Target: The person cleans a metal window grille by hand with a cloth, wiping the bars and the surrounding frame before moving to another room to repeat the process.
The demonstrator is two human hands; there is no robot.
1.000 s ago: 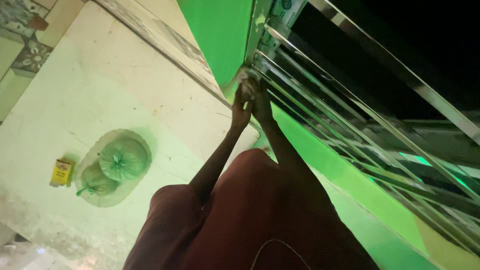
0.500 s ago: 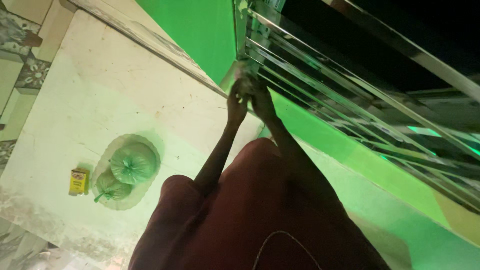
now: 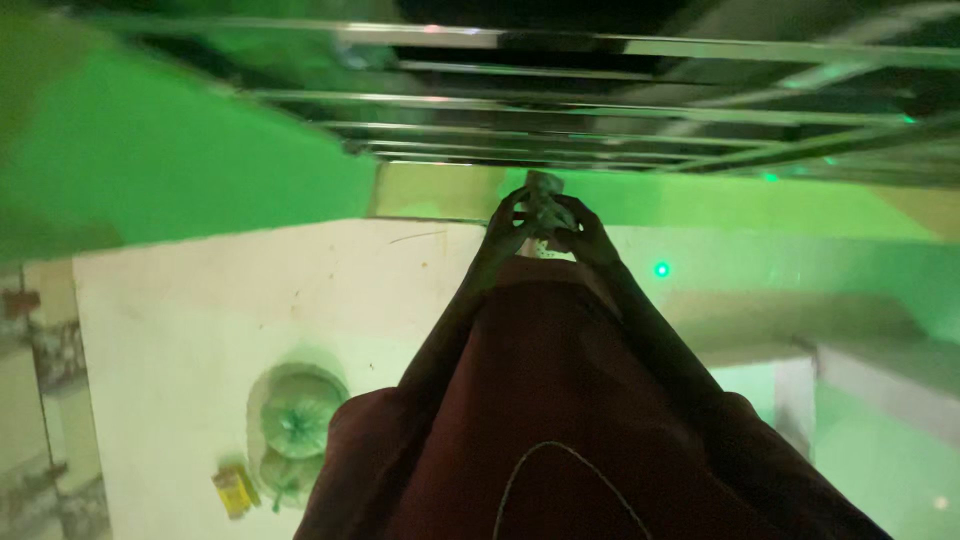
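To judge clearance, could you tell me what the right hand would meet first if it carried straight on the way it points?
Probably the metal window bars: the right hand, holding a crumpled wad together with the left hand, points up toward them. Depth is unclear.

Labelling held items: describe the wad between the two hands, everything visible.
The wad is a small, pale, crumpled lump, cloth or paper by its look; blur hides which. It is pinched from both sides, left hand and right hand, fingertips curled round it. It sits raised at arm's length, just below the shiny metal bars, tinted by green light.
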